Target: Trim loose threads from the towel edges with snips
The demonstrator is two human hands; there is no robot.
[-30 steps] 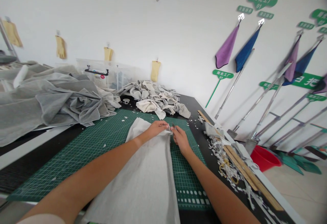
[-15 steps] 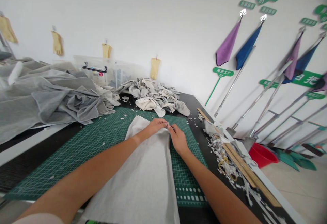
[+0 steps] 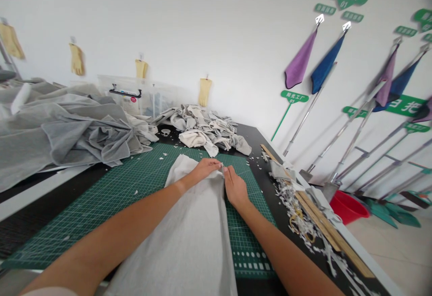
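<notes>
A long piece of light grey cloth (image 3: 189,237) lies over the green cutting mat (image 3: 124,197) and runs toward me. My left hand (image 3: 206,168) rests on its far end, fingers pinched on the cloth near the far right corner. Right beside it, my right hand (image 3: 235,186) pinches the same corner at the cloth's right edge. The fingertips of both hands nearly meet there, and a small white bit of the fabric shows between them.
Grey cloths (image 3: 87,129) are heaped at the left, with a smaller pile (image 3: 205,125) at the back. Wooden strips (image 3: 324,224), white scraps (image 3: 286,192) and yellow-handled scissors (image 3: 297,224) lie along the right edge. A clear bin (image 3: 124,96) stands behind; a red bucket (image 3: 349,207) is on the floor.
My right hand's fingers have closed more and sit slightly lower at the cloth's corner. My left hand has hardly moved.
</notes>
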